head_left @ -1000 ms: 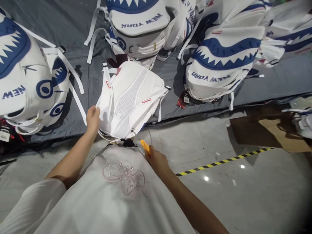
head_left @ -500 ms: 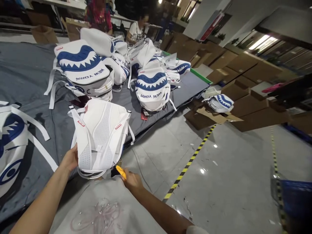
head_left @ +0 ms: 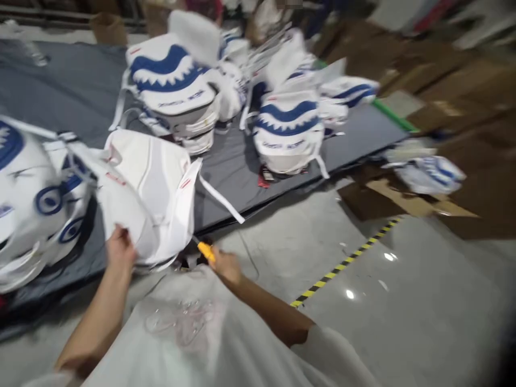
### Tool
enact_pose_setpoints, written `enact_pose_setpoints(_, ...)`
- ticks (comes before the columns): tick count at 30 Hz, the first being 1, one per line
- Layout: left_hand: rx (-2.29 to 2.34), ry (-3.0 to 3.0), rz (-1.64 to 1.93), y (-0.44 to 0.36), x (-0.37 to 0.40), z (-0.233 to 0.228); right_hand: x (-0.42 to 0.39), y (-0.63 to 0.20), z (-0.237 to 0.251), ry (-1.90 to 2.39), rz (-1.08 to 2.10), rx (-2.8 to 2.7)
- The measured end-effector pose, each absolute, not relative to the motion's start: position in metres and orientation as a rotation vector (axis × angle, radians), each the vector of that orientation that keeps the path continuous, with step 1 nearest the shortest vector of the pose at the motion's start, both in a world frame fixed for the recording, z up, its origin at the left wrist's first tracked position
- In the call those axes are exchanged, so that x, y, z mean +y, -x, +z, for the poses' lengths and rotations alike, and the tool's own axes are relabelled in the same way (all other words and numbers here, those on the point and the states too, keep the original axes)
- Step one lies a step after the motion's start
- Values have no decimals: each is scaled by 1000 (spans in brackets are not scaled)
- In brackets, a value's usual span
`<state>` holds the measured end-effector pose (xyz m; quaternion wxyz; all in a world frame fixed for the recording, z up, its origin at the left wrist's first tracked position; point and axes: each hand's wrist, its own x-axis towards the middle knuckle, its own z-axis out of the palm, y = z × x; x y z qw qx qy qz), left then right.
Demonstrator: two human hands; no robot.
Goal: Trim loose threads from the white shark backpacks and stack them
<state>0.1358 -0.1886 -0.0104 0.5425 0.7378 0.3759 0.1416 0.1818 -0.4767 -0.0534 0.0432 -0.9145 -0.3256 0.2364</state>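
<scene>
A white backpack [head_left: 141, 156] stands at the near edge of the grey-covered table, its padded back panel and shoulder straps facing me. My left hand [head_left: 121, 250] is closed on the lower part of its left shoulder strap, pulling the strap outward. My right hand [head_left: 227, 267] grips a tool with an orange handle [head_left: 206, 251] and a thin metal tip. That tip points at the bag's lower right corner; blur hides whether it touches. Close by on the left lie white backpacks with blue eye prints [head_left: 48, 201].
More white and blue backpacks [head_left: 288, 129] are heaped across the grey table [head_left: 217, 199]. A green edge strip [head_left: 393, 115] marks its far end. Cardboard boxes [head_left: 479, 183] stand on the right, one with a bag on it. Yellow-black tape [head_left: 346, 262] crosses the floor.
My view has tilted down and turned left. My left hand has moved from the bag's side onto the shoulder strap and drawn it outward. The right hand still holds the orange-handled tool.
</scene>
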Motion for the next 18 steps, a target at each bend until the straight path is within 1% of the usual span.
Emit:
enact_pose_setpoints(2, 1060, -1246, 512, -115, -187, -11, -463, -189, -57, 2807, 606, -1013)
enact_pose_setpoints(3, 1070, -943, 579, -107, -187, -11, -458, -191, -58, 2790, 570, -1040)
enact_pose_setpoints(5, 951, -515, 610, -97, -188, -10, -454, -194, -58, 2754, 562, -1090)
enact_pose_setpoints(6, 873, -439, 590, -95, -189, -10, -455, -196, -56, 2747, 575, -1110)
enact_pose_setpoints(9, 773, -377, 581, -95, -191, -13, -459, -205, -45, 2782, 600, -1166)
enact_pose_setpoints(14, 760, -448, 522, -95, -182, -26, -444, -235, -29, 2933, 720, -1042)
enact_pose_setpoints(16, 759, -469, 501, -95, -177, -30, -433, -242, -34, 2863, 684, -1136)
enact_pose_setpoints(18, 752, -484, 485, -95, -174, -30, -422, -246, -46, 2770, 583, -1233)
